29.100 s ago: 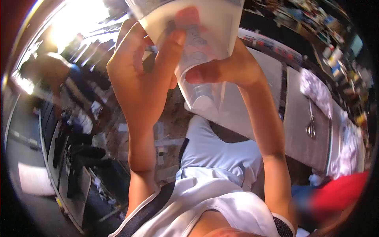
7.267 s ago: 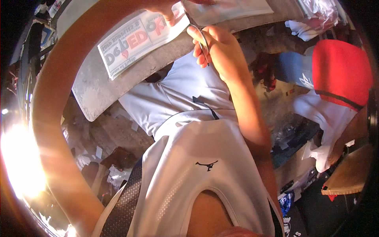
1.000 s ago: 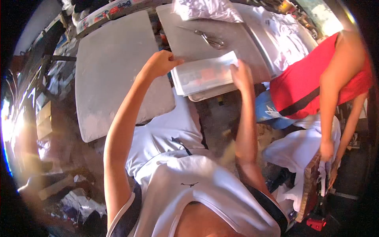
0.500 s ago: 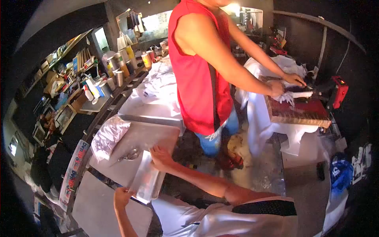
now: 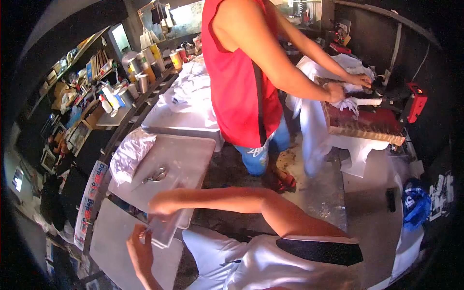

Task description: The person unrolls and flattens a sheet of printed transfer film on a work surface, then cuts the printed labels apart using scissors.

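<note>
Left to right: banner strip [image 5: 92, 205] is where it was half a second ago, along the far side of the two grey boards; you've got the nearer board [image 5: 113, 241] and the one beyond it [image 5: 193, 154]. Plastic-wrapped bundle [image 5: 131, 155] unchanged, on the farther board. Your left hand [image 5: 140, 245] is lower and further left than in the last frame, fingers narrow, pinching the edge of the translucent sheets [image 5: 166, 233]. Scissors [image 5: 155, 175] haven't moved, lying on the farther board beside the bundle. Your right hand [image 5: 164, 203] is the main change: it was at the sheets' far end, now it's in close beside your left. Fingers hidden, can't tell if they grip. Sheets sit between your hands and your lap, over the boards' near ends, partly covered by your right hand. Co-worker in red [image 5: 244, 92] still has both hands at the white cloth [image 5: 348, 104].
</note>
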A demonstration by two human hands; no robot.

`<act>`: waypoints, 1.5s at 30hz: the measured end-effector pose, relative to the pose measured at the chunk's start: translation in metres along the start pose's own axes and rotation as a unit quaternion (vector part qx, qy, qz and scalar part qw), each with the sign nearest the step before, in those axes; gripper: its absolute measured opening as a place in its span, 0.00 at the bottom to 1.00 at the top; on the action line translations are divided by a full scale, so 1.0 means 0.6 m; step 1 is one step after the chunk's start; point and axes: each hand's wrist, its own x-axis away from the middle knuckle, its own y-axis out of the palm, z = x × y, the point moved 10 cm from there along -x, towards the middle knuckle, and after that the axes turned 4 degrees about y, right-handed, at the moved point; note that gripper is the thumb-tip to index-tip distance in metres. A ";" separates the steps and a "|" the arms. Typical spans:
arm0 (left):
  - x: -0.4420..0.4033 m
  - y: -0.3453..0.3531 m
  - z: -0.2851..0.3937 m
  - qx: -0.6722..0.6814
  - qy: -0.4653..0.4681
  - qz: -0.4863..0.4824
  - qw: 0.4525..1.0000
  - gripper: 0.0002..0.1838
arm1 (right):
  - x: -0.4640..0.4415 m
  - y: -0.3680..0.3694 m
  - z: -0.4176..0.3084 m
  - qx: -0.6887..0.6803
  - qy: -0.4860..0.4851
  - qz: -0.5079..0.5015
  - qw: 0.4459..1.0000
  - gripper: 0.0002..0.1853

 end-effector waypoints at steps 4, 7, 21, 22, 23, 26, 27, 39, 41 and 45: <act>0.092 -0.057 -0.049 -0.017 -0.099 0.050 0.994 0.07 | -0.004 0.008 -0.047 -0.055 -0.101 0.079 0.990 0.21; 0.202 -0.115 -0.137 -0.002 -0.129 0.073 0.989 0.14 | 0.009 -0.016 -0.078 -0.111 -0.075 0.018 0.991 0.17; 0.502 -0.130 -0.256 0.120 -0.207 0.441 0.865 0.17 | -0.020 0.098 -0.173 -0.552 -0.103 0.178 0.808 0.12; 0.505 -0.113 -0.248 0.170 -0.251 0.476 0.825 0.26 | -0.036 0.150 -0.179 -0.698 -0.085 0.060 0.708 0.11; 0.486 -0.110 -0.233 0.099 -0.257 0.379 0.883 0.34 | -0.026 0.125 -0.185 -0.646 -0.138 0.120 0.741 0.11; 0.447 -0.080 -0.227 0.205 -0.192 0.321 0.905 0.19 | -0.021 0.116 -0.180 -0.625 -0.090 0.121 0.766 0.06; 0.461 -0.077 -0.261 0.194 -0.234 0.296 0.906 0.16 | -0.021 0.109 -0.184 -0.614 -0.071 0.097 0.780 0.07; 0.462 -0.076 -0.240 0.154 -0.346 0.352 0.856 0.13 | -0.038 0.119 -0.203 -0.611 -0.051 0.060 0.787 0.07; 0.468 -0.077 -0.249 0.191 -0.359 0.363 0.838 0.13 | -0.039 0.112 -0.206 -0.596 -0.044 0.057 0.800 0.08; 0.436 -0.103 -0.215 0.124 -0.264 0.371 0.882 0.11 | -0.043 0.111 -0.205 -0.590 -0.026 0.074 0.803 0.09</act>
